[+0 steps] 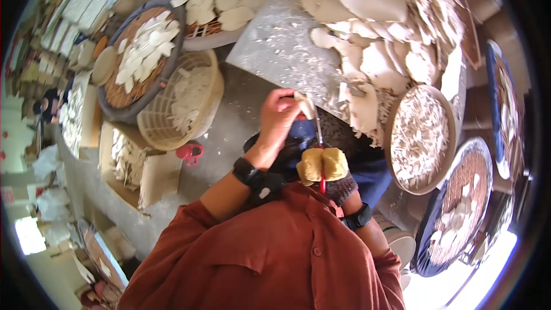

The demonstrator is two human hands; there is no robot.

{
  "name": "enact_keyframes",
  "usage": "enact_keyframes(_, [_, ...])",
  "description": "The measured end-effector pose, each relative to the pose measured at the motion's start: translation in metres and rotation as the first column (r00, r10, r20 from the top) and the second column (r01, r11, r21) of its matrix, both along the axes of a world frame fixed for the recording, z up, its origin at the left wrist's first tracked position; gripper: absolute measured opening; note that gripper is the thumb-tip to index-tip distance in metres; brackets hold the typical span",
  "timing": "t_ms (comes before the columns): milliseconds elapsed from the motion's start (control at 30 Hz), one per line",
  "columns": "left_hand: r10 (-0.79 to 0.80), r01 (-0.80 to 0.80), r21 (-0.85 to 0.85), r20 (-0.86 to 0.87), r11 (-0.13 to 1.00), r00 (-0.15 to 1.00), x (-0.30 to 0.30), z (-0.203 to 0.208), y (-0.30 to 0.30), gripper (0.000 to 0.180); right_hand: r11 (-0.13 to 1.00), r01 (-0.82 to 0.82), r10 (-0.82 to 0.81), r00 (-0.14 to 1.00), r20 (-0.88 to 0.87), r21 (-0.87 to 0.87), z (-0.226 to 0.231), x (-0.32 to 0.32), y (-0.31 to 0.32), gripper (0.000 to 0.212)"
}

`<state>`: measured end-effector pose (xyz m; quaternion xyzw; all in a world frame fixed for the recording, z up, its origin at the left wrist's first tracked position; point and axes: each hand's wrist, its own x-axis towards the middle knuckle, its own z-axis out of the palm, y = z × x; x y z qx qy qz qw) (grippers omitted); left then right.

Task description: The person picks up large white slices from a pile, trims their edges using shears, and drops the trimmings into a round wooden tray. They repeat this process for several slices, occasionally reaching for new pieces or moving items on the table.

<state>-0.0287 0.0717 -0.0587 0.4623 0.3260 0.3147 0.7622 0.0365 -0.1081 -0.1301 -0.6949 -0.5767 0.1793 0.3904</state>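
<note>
My left hand [276, 119], bare, is closed with fingers and thumb pinching a small pale flat piece [305, 105]. Against the right side of that piece lies the thin metal blade of a cutting tool [319, 132]. The tool has red handle parts and is padded with thick yellow foam blocks [324, 165]; whether it is scissors or a knife I cannot tell. My right hand [343, 188], in a dark knitted glove, is closed on the handle, its fingers partly hidden by the foam. Both hands are above my lap, at the near edge of the grey table [270, 40].
Large pale sheets [370, 0] are heaped on the table's right. A round tub [422, 138] of small strips stands right of my lap. On the left are a yellowish basket [155, 109], a round tray [140, 60], a cardboard box [160, 183] and a red mug [189, 153].
</note>
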Motion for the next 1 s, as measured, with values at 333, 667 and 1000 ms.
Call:
enact_keyframes(333, [-0.271,0.273,0.012,-0.087,0.962,0.959,0.017,0.0,-0.004,0.036,0.995,-0.02,-0.02,0.912,-0.409,-0.094,0.024,0.011,-0.008,0.021])
enact_keyframes(667, [-0.3,0.312,0.096,-0.122,0.945,0.946,0.036,0.005,-0.02,0.024,0.996,0.088,-0.074,0.951,-0.299,0.035,0.015,0.008,-0.011,0.031])
enact_keyframes(1000, [-0.35,0.374,0.094,-0.205,0.923,0.914,0.025,-0.005,-0.015,0.019,0.994,0.107,-0.108,0.99,-0.09,-0.01,0.034,0.008,-0.011,0.019])
